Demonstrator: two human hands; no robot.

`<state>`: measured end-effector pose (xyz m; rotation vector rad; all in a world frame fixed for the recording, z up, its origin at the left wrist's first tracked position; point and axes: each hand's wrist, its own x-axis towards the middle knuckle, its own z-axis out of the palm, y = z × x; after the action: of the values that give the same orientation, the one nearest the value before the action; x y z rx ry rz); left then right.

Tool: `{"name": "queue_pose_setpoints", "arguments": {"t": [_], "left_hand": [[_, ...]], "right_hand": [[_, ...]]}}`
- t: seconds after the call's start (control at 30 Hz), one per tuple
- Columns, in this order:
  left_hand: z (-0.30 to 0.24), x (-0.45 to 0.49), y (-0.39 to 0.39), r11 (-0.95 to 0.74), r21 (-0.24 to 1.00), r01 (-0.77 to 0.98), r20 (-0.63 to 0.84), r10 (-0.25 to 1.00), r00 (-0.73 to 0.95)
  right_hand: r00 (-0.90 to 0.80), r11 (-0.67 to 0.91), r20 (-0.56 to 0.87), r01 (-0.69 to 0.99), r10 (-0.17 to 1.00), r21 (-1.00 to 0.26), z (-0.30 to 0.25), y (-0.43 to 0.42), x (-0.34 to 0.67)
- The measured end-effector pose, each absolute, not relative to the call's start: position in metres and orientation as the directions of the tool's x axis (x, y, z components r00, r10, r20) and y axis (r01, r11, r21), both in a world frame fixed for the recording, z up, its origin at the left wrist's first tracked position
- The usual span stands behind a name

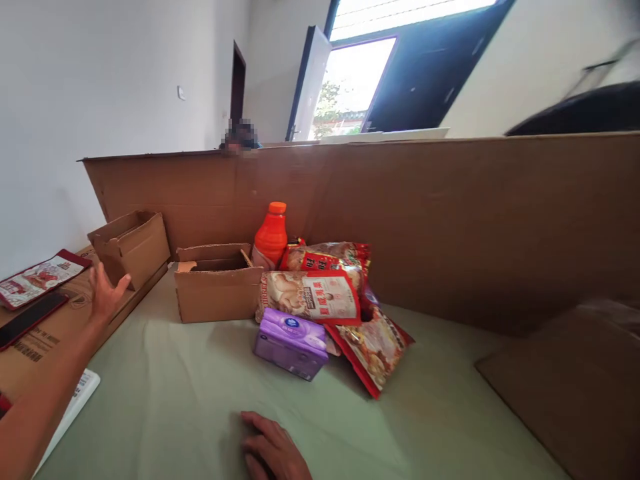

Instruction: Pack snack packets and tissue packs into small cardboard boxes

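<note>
My left hand (106,297) is raised with its fingers spread, just in front of a small open cardboard box (143,250) at the left; I cannot tell if it touches it. My right hand (275,448) is low in the middle over the green cloth (200,407), fingers loosely bent and apart, holding nothing. Beyond it lies a purple tissue pack (291,343). Behind the pack are a macadamia nut bag (330,298), a tilted red-edged snack bag (374,347) and another red snack bag (345,257). An orange bottle (271,235) stands upright beside a second open cardboard box (220,297).
A long cardboard wall (450,220) crosses the back. At left, a flat carton (45,353) bears a phone (30,320) and a flat food pouch (43,279). A cardboard sheet (565,387) lies at right. Someone's blurred head (241,135) shows beyond the wall.
</note>
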<state>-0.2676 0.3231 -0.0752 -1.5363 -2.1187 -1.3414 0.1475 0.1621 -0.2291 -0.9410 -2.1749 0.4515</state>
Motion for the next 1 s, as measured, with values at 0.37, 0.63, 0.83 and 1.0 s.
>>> {"name": "queue_pose_setpoints", "arguments": {"t": [0.37, 0.63, 0.83, 1.0], "left_hand": [[-0.009, -0.095, 0.321, -0.502, 0.115, 0.857, 0.505, 0.772, 0.385], [0.006, -0.112, 0.278, -0.426, 0.165, 0.889, 0.497, 0.815, 0.298], [-0.002, -0.106, 0.145, -0.609, 0.148, 0.78, 0.462, 0.739, 0.49], [-0.007, -0.078, 0.076, -0.683, 0.113, 0.722, 0.518, 0.661, 0.544]], "right_hand": [[-0.39, 0.606, 0.464, 0.523, 0.796, -0.6, -0.219, 0.165, 0.125], [-0.323, 0.52, 0.449, 0.735, 0.833, -0.435, -0.156, 0.176, 0.167], [-0.304, 0.435, 0.396, 0.849, 0.866, -0.299, -0.083, 0.24, 0.23], [-0.415, 0.468, 0.248, 0.855, 0.875, -0.222, -0.081, 0.275, 0.215]]}}
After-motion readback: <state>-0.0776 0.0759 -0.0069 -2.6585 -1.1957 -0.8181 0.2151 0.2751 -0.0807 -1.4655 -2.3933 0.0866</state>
